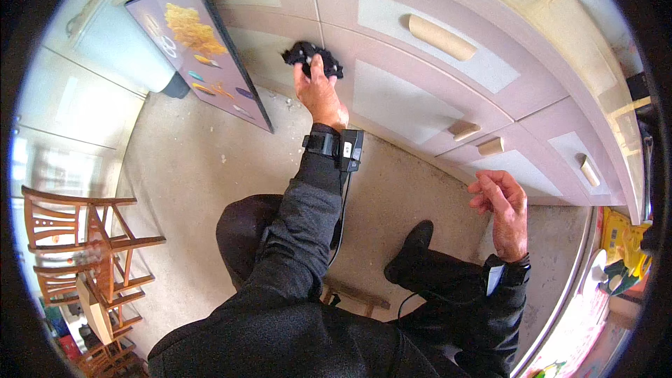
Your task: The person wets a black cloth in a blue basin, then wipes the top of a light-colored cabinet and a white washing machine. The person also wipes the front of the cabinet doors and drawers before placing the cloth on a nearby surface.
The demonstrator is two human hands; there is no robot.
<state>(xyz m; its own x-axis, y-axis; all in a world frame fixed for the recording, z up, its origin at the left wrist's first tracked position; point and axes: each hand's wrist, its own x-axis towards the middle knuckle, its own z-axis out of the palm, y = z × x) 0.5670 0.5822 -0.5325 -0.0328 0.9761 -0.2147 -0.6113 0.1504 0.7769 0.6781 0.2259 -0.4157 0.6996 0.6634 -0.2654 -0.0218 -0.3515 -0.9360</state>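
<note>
My left hand (318, 97) is stretched forward and grips a crumpled black cloth (310, 55) with pale spots. The cloth lies against the pink and white cabinet front (399, 100), close to a vertical seam between panels. My right hand (501, 210) hovers off to the right, with its fingers loosely bent and nothing visible in them. Nearest to it are the low cabinet doors, including a beige handle (491, 146). A dark box-shaped device (350, 150) is strapped at my left wrist, and a cable runs from it.
A board with a yellow tree picture (197, 37) leans at the cabinet, left of the cloth. Wooden chairs (113, 244) stand at far left on the concrete floor (178, 168). Beneath me is a wooden stool (357, 294). Colourful packages (619, 236) lie at far right.
</note>
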